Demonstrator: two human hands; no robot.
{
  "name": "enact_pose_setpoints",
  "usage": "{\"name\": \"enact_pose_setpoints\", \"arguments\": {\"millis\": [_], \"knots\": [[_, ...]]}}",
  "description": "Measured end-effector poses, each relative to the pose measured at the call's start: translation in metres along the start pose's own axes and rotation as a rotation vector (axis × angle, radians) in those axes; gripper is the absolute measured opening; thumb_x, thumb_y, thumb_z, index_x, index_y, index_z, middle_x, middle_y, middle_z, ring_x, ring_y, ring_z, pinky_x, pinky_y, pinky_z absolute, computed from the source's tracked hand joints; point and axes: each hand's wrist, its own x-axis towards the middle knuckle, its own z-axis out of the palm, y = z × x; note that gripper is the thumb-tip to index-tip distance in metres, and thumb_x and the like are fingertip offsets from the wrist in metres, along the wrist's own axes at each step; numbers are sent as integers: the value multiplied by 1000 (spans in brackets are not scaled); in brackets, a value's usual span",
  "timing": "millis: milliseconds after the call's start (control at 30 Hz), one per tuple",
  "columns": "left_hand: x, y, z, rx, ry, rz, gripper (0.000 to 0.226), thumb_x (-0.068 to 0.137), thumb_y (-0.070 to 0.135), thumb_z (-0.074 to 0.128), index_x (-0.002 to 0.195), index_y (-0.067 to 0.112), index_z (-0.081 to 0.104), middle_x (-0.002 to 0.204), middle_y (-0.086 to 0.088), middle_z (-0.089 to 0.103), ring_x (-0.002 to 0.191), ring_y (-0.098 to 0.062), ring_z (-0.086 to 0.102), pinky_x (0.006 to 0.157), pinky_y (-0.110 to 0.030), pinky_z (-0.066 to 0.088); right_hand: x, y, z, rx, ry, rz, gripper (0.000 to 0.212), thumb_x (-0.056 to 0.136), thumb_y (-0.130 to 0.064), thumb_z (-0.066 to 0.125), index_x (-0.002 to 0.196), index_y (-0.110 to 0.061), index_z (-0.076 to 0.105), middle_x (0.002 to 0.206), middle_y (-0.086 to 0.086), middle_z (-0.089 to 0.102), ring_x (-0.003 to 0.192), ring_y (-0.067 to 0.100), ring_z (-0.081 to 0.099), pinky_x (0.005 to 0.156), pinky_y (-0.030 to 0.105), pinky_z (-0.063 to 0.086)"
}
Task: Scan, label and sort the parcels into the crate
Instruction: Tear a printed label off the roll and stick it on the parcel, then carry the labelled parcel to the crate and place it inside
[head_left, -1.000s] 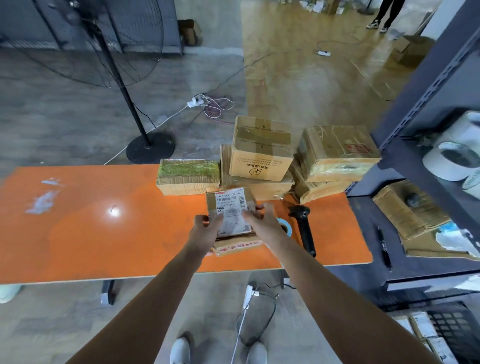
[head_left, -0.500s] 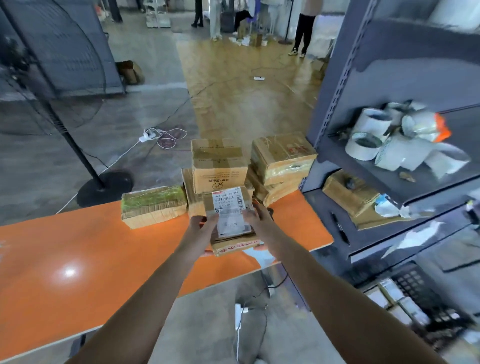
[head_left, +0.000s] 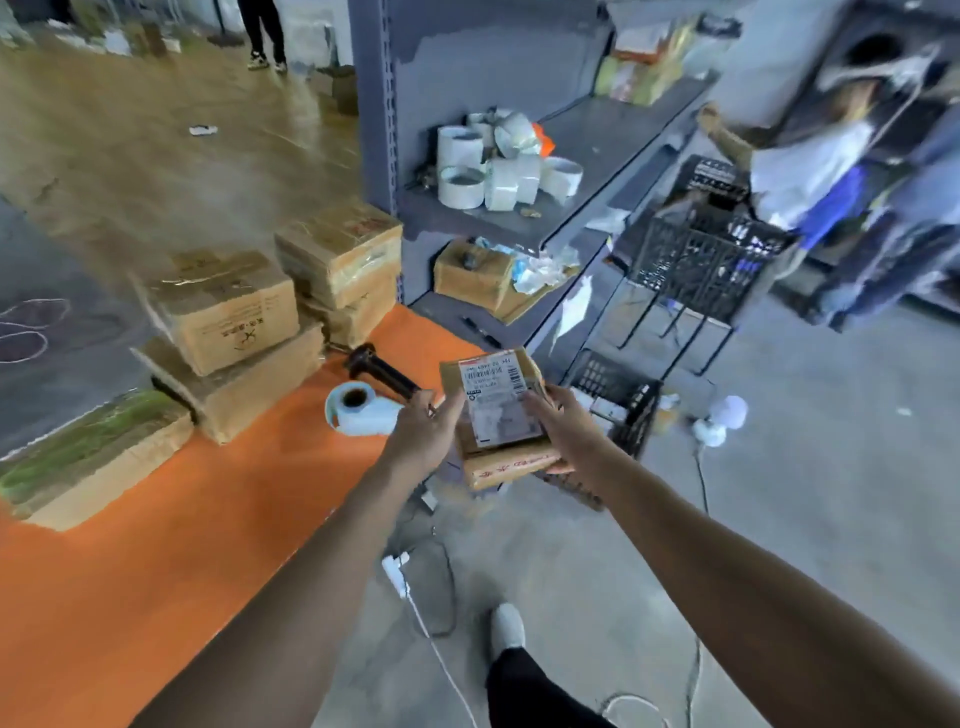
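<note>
Item inspected: one parcel (head_left: 511, 462) of brown card, with a printed label (head_left: 497, 402) on its top face and red marks on its near side.
Parcel location: held in the air past the end of the orange worktop (head_left: 156, 571), over the floor and just short of the lower crate (head_left: 615, 395).
Left hand (head_left: 423, 439): fingers (head_left: 451, 410) curled at the parcel's left edge, clamped on it.
Right hand (head_left: 569, 434): fingers (head_left: 540, 401) over the right edge with the palm beneath, clamped on the parcel.
Step in hand: judged to be sorting. The label is already on, so scanning and labelling look done for this parcel.
Next move: carry the parcel over a crate's open top, lower it flat, then let both hands go. Which crate is meant cannot be told.
Crates: two, both black lattice. The lower one is on the floor, its contents unclear. The upper crate (head_left: 711, 254) sits on a wire stand behind it.
Tools: one black scanner (head_left: 382, 370) and one label roll (head_left: 357, 411), side by side at the worktop's end.
Parcels waiting: five on the worktop.
- One green-topped parcel (head_left: 88, 457) lies alone.
- The middle stack (head_left: 228, 312) is two high.
- The end stack (head_left: 340, 254), nearest the shelf, is also two high.
Shelving: one grey shelf unit (head_left: 597, 135) holding a heap of white tape rolls (head_left: 498, 166). Their count is not certain.
Floor: one white power strip (head_left: 397, 566) with its cable.
Others present: one person's legs (head_left: 265, 31) far off, and a blurred figure at the right edge.
</note>
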Motion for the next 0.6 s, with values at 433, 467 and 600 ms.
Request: {"name": "enact_pose_setpoints", "arguments": {"millis": [433, 467, 600], "knots": [[-37, 44, 181, 302, -301, 169, 73, 89, 68, 38, 141, 16, 42, 143, -9, 49, 130, -28, 45, 107, -40, 36, -57, 128, -161, 197, 260, 193, 52, 95, -54, 50, 141, -32, 38, 94, 0, 65, 76, 19, 66, 71, 39, 58], [-38, 47, 193, 324, -309, 158, 80, 84, 73, 36, 142, 18, 41, 144, -9, 47, 132, -28, 44, 109, -42, 35, -57, 136, -172, 208, 270, 197, 52, 95, -55, 49, 141, -33, 38, 96, 1, 66, 78, 20, 67, 75, 42, 59], [-41, 64, 273, 471, -317, 190, 77, 89, 71, 33, 147, 19, 34, 150, -12, 39, 137, -31, 36, 112, -45, 31, -48, 186, -240, 221, 322, 202, 52, 92, -57, 51, 137, -34, 41, 104, 5, 67, 88, 26, 69, 81, 53, 59]]}}
